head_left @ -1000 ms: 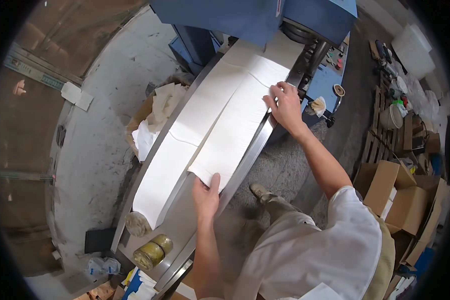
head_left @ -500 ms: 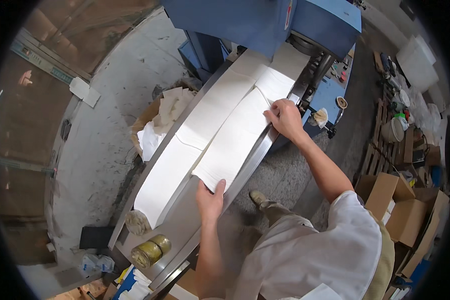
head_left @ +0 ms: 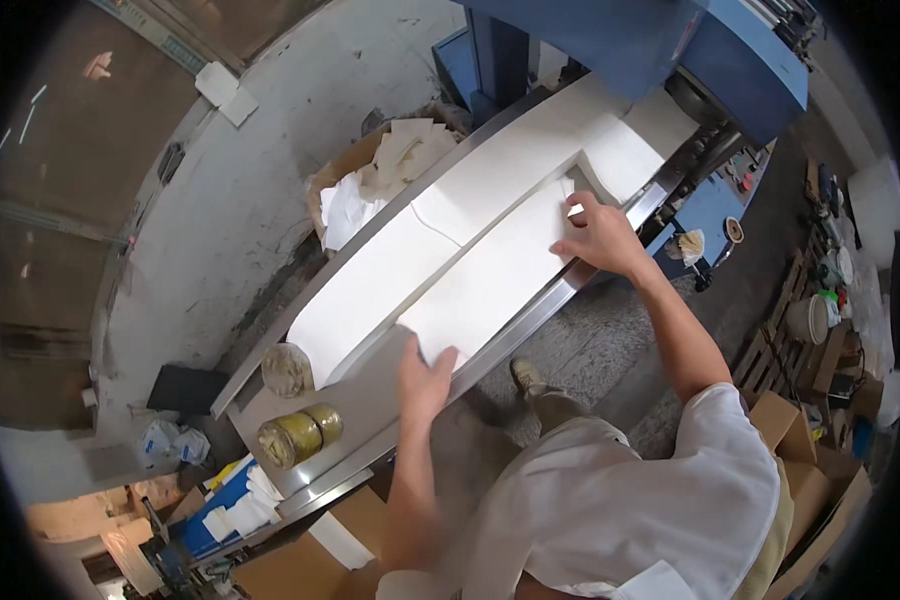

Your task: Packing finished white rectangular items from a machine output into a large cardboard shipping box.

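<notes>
The big blue steel machine (head_left: 620, 40) stands at the far end of a long grey metal feed table (head_left: 365, 395) with raised rails. On that table lie two rows of large white paper sheets; the near stack of white sheets (head_left: 490, 285) is the one both hands work, lying along the table's near rail between them. The left hand (head_left: 425, 375) pinches the stack's near corner, fingers on top, thumb side hidden, so how tightly it closes cannot be told. The right hand (head_left: 600, 240) lies fairly flat and spread on the far end, fingertips pressing the top sheet just by the machine's mouth.

To square such a stack well, my judgement is that both hands should push evenly toward the rail, keeping the top sheet from sliding or buckling; thin paper creases easily under uneven pressure.

The paper looks matt, smooth and limp at the edges. Behind the table an open brown cardboard box of crumpled white scraps (head_left: 370, 190) sits on the rough concrete floor (head_left: 230, 230). At the table's near end lie a shiny yellow-green tape roll (head_left: 300, 435) and a dull beige round pad (head_left: 287, 370).
</notes>
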Demonstrator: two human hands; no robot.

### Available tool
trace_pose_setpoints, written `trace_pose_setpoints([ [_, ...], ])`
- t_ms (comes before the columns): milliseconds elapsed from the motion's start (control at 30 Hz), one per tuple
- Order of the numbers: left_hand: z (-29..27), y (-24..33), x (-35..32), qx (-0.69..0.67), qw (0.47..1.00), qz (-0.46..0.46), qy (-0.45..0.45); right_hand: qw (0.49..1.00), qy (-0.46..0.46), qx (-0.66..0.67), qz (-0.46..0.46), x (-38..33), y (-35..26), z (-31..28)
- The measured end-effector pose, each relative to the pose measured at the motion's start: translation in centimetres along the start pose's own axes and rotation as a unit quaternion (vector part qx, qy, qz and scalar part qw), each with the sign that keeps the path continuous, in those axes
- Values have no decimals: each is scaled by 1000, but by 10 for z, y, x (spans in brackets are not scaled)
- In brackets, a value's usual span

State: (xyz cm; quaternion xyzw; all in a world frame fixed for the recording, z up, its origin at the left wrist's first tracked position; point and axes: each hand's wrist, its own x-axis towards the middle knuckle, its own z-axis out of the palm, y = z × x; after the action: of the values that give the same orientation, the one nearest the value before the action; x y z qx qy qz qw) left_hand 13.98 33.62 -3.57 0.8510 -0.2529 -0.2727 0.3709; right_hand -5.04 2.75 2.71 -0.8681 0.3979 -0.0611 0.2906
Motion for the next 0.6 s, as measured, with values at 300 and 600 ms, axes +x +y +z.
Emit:
trace_pose_setpoints([
  [300,-59,-3,-10,-126,990,-45,39,995,-54,90,1,27,-7,31],
  [600,-5,44,-7,-15,988,-27,150,998,-66,-9,7,7,-31,54],
])
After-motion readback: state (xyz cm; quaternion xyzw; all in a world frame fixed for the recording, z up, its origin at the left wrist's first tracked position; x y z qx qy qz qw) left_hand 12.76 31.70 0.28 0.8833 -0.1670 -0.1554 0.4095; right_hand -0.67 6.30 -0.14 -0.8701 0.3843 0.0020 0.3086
